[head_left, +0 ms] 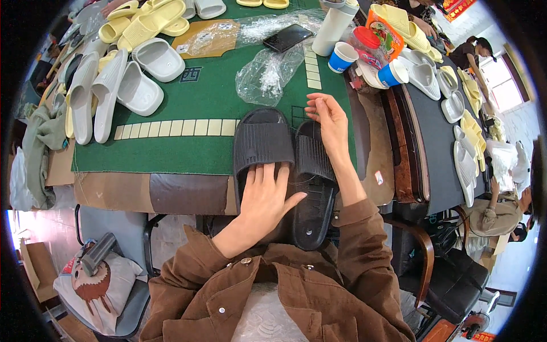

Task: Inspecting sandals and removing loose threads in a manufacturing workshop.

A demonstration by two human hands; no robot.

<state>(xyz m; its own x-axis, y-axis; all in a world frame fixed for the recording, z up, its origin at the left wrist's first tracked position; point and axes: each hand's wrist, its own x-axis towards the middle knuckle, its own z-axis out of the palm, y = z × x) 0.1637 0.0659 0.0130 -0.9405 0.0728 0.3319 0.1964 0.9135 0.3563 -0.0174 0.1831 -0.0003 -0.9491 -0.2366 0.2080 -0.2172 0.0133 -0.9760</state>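
Two black slide slippers lie side by side at the table's near edge, heels toward me. My left hand reaches into the left slipper, fingers stretched flat beneath its ribbed strap and thumb spread to the right; the fingertips are hidden. The right slipper sits a little lower, its heel hanging over the edge. Beside its toe is my right hand, raised with the fingers pinched together. Whatever is in that pinch, if anything, is too small to make out.
A green mat with a row of cream tiles covers the table. Grey slippers and yellow slippers are piled left. Ahead lie a clear plastic bag and a phone. Paper cups stand right; people work beyond.
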